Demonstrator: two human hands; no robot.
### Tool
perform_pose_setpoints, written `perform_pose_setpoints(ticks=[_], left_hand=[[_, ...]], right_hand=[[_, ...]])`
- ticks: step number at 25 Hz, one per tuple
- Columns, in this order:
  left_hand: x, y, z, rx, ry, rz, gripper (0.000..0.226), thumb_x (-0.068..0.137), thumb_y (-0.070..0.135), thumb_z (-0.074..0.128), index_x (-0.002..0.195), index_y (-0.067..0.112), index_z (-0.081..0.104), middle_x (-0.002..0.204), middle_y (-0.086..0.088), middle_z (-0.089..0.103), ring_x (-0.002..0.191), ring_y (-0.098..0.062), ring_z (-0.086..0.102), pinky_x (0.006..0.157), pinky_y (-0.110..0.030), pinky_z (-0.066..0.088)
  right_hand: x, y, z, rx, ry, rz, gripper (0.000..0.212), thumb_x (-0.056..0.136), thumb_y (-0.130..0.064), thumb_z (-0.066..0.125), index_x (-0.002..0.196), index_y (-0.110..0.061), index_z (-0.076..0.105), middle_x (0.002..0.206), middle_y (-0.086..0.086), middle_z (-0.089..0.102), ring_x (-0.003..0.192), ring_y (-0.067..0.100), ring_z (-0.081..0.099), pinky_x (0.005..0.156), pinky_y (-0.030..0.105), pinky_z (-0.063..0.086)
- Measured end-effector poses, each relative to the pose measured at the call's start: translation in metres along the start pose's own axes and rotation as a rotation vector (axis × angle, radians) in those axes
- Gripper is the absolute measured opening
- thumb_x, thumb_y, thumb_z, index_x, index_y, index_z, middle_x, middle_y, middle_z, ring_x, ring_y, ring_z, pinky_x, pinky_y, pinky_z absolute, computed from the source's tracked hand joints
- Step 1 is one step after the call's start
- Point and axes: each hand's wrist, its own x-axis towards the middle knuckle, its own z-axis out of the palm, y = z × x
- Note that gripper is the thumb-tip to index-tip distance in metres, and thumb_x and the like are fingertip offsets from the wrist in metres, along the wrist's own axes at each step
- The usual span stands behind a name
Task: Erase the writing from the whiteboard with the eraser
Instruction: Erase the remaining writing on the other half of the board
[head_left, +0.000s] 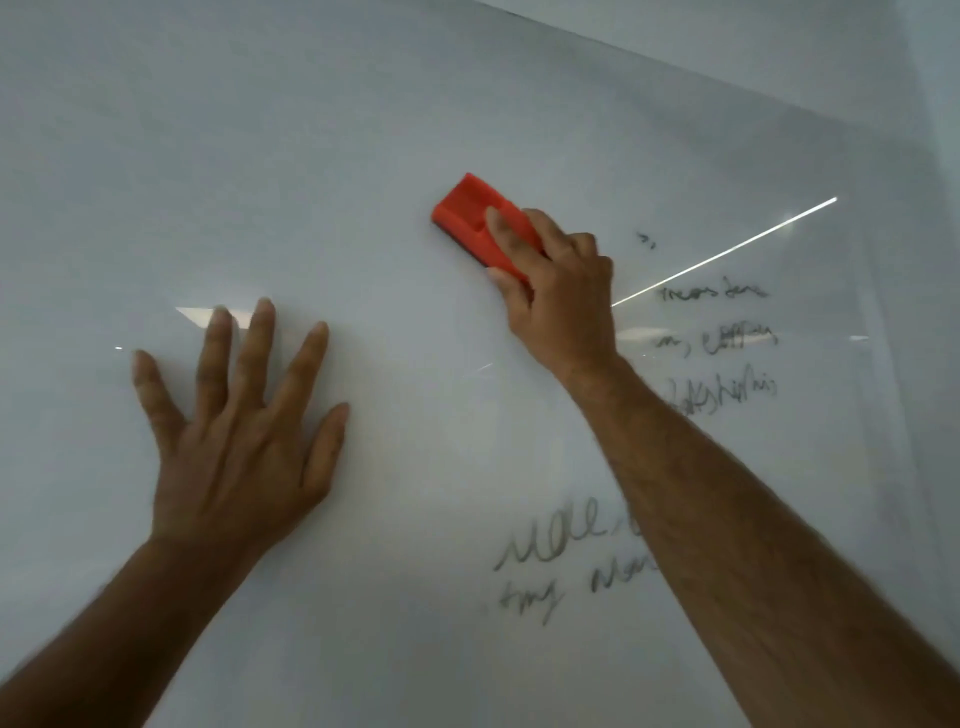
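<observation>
A glossy whiteboard (363, 130) fills the view. My right hand (558, 296) grips a red eraser (470, 213) with a dark pad, pressed flat on the board near the upper middle. Flat on the board to the left, my left hand (239, 431) has its fingers spread and holds nothing. Dark handwriting (719, 343) in a few lines sits to the right of my right hand. More scrawled writing (556, 566) lies lower down, partly hidden by my right forearm. A small mark (645, 240) stands above the right-hand lines.
The board's top edge (701, 78) runs diagonally across the upper right, with wall beyond it. A bright light reflection (727, 249) streaks across the board at the right. The board around my left hand carries no writing.
</observation>
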Motion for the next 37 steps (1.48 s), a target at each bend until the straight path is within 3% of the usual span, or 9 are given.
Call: perform_pose_setpoints(ticks=[6,10,13,17,22,27,31,34,37], left_hand=[[0.024,0.057,0.028,0.050,0.007,-0.030,0.075,0.096,0.060,0.036,0.162,0.026,0.031,0.170,-0.017,0.019,0.158,-0.041,0.015,0.114,-0.082,0.006],[0.022,0.065,0.032,0.080,0.003,-0.082,0.074,0.098,0.061,0.031,0.164,0.029,0.023,0.172,-0.016,0.014,0.159,-0.039,0.010,0.115,-0.081,0.004],[0.020,0.069,0.029,0.075,-0.016,-0.106,0.073,0.099,0.061,0.028,0.165,0.031,0.017,0.174,-0.013,0.009,0.160,-0.036,0.005,0.118,-0.079,0.002],[0.022,0.067,0.031,0.086,-0.003,-0.093,0.072,0.100,0.061,0.027,0.165,0.031,0.018,0.174,-0.014,0.009,0.160,-0.036,0.005,0.118,-0.079,0.002],[0.020,0.066,0.034,0.096,0.026,-0.076,0.071,0.102,0.059,0.029,0.165,0.029,0.020,0.173,-0.015,0.012,0.160,-0.038,0.008,0.117,-0.080,0.004],[0.022,0.065,0.031,0.087,0.011,-0.070,0.071,0.102,0.060,0.030,0.165,0.028,0.020,0.173,-0.015,0.011,0.160,-0.038,0.007,0.117,-0.080,0.004],[0.020,0.066,0.031,0.096,0.008,-0.080,0.071,0.102,0.059,0.029,0.165,0.028,0.019,0.173,-0.016,0.011,0.160,-0.039,0.006,0.117,-0.080,0.004],[0.021,0.067,0.030,0.095,0.001,-0.074,0.071,0.103,0.059,0.027,0.165,0.027,0.017,0.173,-0.017,0.010,0.160,-0.040,0.005,0.117,-0.081,0.004],[0.020,0.067,0.030,0.096,0.001,-0.065,0.070,0.104,0.059,0.028,0.166,0.026,0.017,0.173,-0.018,0.010,0.160,-0.040,0.006,0.116,-0.081,0.005]], right_hand=[[-0.023,0.148,-0.017,-0.056,0.028,0.290,0.056,0.099,-0.039,0.056,0.153,-0.036,0.040,0.145,0.002,0.053,0.110,0.040,0.052,0.092,0.049,0.047],[-0.049,0.200,-0.022,0.009,0.062,0.439,0.056,0.099,-0.038,0.057,0.153,-0.033,0.042,0.146,0.004,0.052,0.115,0.042,0.050,0.095,0.050,0.044],[-0.075,0.172,-0.016,0.065,0.086,0.393,0.054,0.098,-0.040,0.058,0.150,-0.033,0.047,0.147,0.003,0.053,0.110,0.041,0.051,0.091,0.047,0.045],[-0.138,0.087,-0.018,0.148,0.109,0.118,0.045,0.096,-0.036,0.065,0.140,-0.034,0.059,0.143,0.003,0.059,0.100,0.034,0.054,0.087,0.044,0.045],[-0.237,0.001,-0.025,0.226,-0.006,-0.193,0.053,0.089,-0.024,0.071,0.138,-0.039,0.059,0.148,0.004,0.056,0.106,0.027,0.057,0.088,0.046,0.046],[-0.280,0.024,-0.040,0.177,-0.145,-0.396,0.056,0.091,-0.024,0.069,0.140,-0.046,0.054,0.151,-0.002,0.054,0.114,0.024,0.056,0.092,0.046,0.045],[-0.265,0.056,-0.049,0.176,-0.070,-0.171,0.048,0.087,-0.019,0.074,0.131,-0.038,0.066,0.143,0.003,0.059,0.105,0.026,0.056,0.089,0.047,0.047],[-0.248,0.023,-0.040,0.221,0.024,0.110,0.042,0.087,-0.024,0.075,0.127,-0.032,0.069,0.139,0.007,0.063,0.103,0.027,0.052,0.087,0.049,0.047],[-0.262,-0.033,-0.034,0.305,-0.006,0.061,0.048,0.088,-0.026,0.073,0.133,-0.038,0.065,0.144,0.003,0.060,0.103,0.028,0.052,0.090,0.044,0.045]])
